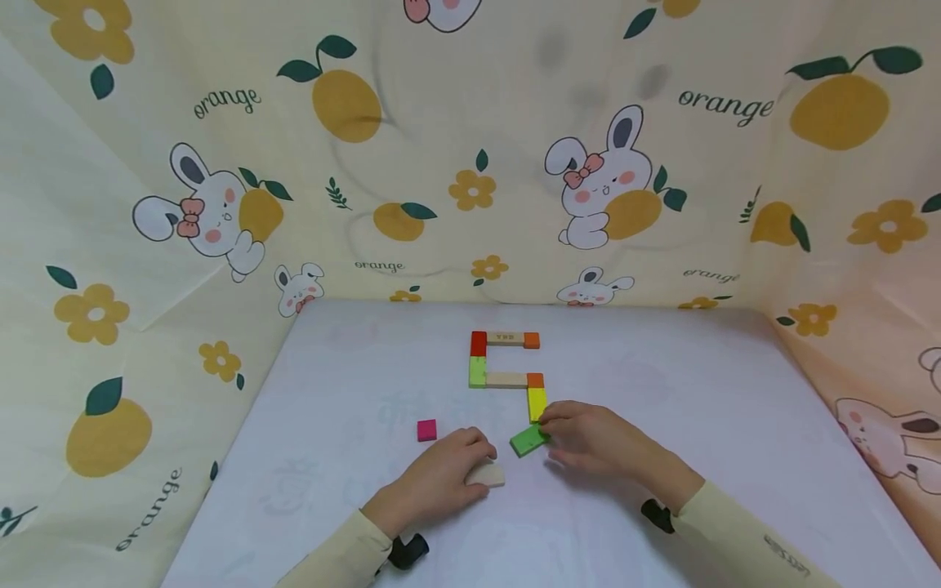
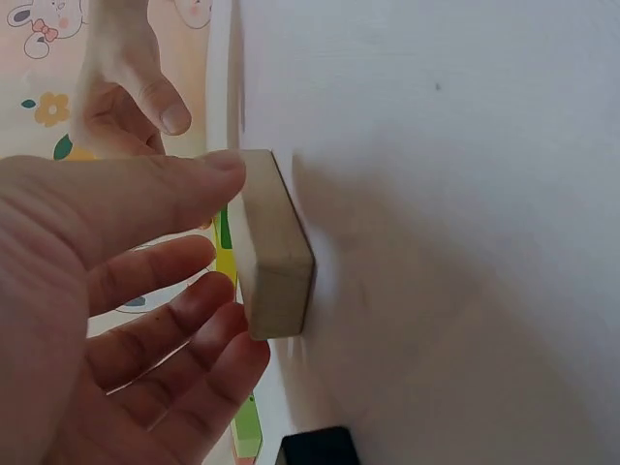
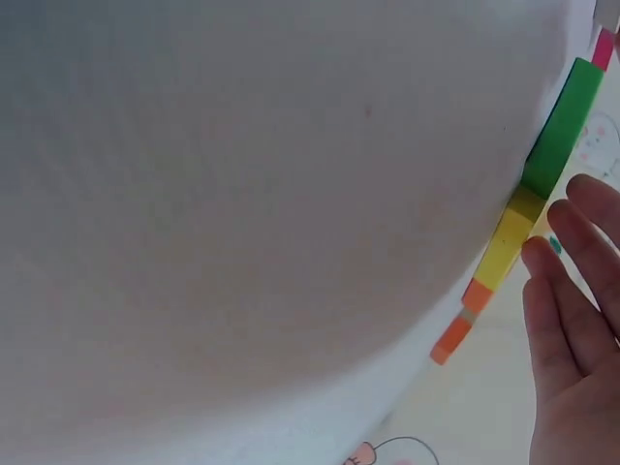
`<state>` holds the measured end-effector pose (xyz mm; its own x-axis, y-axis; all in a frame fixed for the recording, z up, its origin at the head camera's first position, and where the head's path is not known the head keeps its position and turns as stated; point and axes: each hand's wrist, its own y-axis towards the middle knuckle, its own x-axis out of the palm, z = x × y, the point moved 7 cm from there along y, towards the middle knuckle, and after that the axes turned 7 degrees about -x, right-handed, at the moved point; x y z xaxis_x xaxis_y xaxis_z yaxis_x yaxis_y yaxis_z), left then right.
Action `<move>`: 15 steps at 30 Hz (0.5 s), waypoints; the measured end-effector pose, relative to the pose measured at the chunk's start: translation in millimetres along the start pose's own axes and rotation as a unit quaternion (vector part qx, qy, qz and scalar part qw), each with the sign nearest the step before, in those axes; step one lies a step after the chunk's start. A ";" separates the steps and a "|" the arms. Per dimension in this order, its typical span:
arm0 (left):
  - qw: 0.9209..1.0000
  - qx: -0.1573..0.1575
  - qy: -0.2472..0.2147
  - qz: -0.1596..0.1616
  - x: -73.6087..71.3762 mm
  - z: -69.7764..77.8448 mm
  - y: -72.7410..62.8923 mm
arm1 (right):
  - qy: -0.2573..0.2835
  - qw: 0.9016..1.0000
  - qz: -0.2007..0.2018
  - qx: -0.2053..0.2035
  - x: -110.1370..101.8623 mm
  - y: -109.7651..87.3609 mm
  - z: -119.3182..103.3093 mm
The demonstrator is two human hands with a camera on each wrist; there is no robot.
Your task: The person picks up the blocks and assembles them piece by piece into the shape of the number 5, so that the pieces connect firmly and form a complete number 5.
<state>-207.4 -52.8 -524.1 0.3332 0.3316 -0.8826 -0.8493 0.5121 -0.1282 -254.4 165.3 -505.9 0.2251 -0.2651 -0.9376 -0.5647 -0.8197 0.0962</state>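
Observation:
My left hand [image 1: 441, 478] holds a plain wooden block [image 2: 271, 237] low over the white table, thumb at one end and fingertips along its side. My right hand [image 1: 599, 441] is beside a green block [image 1: 528, 442], its fingers loosely extended in the right wrist view. That green block lies at a slant, one corner close to the lower end of a yellow block [image 1: 537, 406]. Above the yellow one, an orange block [image 1: 535, 380], a wooden block [image 1: 506, 380], a light green block [image 1: 477, 372] and a red block [image 1: 479, 343] form an angular line.
The line ends at the top with a printed wooden block [image 1: 505, 339] and another orange block [image 1: 532, 340]. A pink block [image 1: 426, 430] lies alone left of my left hand. Behind the white table [image 1: 662, 367] hangs a patterned cloth [image 1: 470, 114] with rabbits and oranges.

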 end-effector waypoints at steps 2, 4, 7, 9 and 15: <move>1.000 0.003 0.001 0.000 0.6 0.7 0.5 | 0.000 1.000 0.001 -0.003 0.3 -0.7 -2.1; 1.000 0.004 0.002 0.001 0.7 1.4 0.5 | -0.004 1.000 0.004 -0.008 0.5 -1.0 -4.4; 1.000 0.003 0.003 0.001 0.9 1.9 0.6 | -0.010 1.000 0.009 -0.019 0.7 -1.2 -8.0; 1.000 0.002 0.003 0.000 1.0 2.3 0.8 | -0.014 1.000 0.010 -0.026 0.8 -1.1 -9.8; 1.000 0.002 0.005 0.000 1.9 3.2 1.5 | -0.021 0.999 0.002 -0.024 2.9 -1.3 -11.4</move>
<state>-206.7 -48.9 -524.6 0.3286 0.3240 -0.8872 -0.8476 0.5156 -0.1256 -244.0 159.8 -505.0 0.1885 -0.2484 -0.9501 -0.5267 -0.8422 0.1156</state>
